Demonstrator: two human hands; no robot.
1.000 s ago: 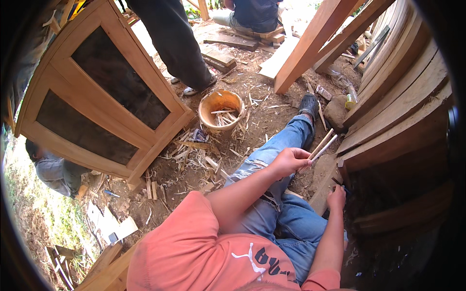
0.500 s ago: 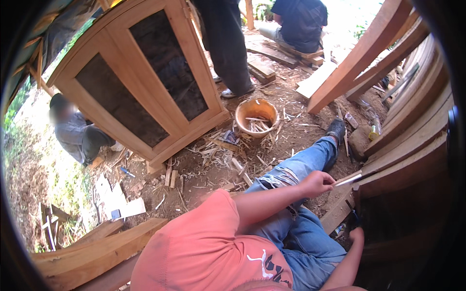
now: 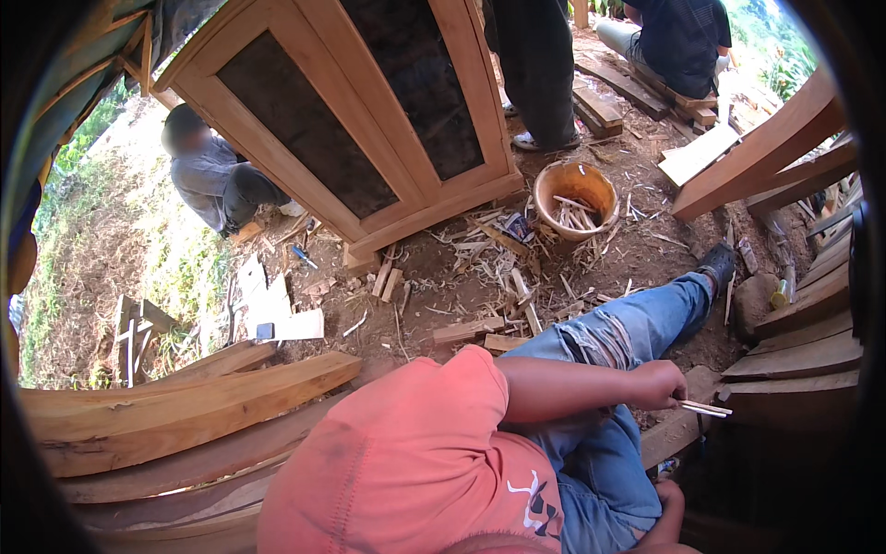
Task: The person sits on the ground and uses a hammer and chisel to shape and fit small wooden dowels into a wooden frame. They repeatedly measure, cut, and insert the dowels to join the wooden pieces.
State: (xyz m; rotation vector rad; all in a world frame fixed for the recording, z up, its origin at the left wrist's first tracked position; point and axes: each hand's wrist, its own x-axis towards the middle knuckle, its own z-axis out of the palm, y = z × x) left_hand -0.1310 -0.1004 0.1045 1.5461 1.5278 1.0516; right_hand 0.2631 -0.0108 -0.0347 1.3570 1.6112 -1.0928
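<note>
My left hand (image 3: 657, 383) is closed around thin wooden sticks (image 3: 706, 407), one pale and one browner, whose ends point right. It is above the thigh of my torn blue jeans (image 3: 600, 434), beside a wooden plank (image 3: 672, 438). Lower down, my right hand (image 3: 672, 501) is beside my bent leg, at the edge of a dark shadowed area. Its fingers are mostly hidden, so whatever it may hold cannot be made out.
A bucket (image 3: 577, 200) with wood slivers stands on shaving-strewn ground. Behind it are a wooden cabinet (image 3: 314, 111) and a standing person (image 3: 535, 74). Two others sit at far left (image 3: 217, 175) and far right (image 3: 678, 42). Curved timbers (image 3: 185, 415) lie left; more boards (image 3: 798, 355) rise right.
The view has swung right, shifting the scene leftward and up or down in places. My left hand has turned, and two sticks now show in it. My right hand sits lower, its dark tool no longer clear.
</note>
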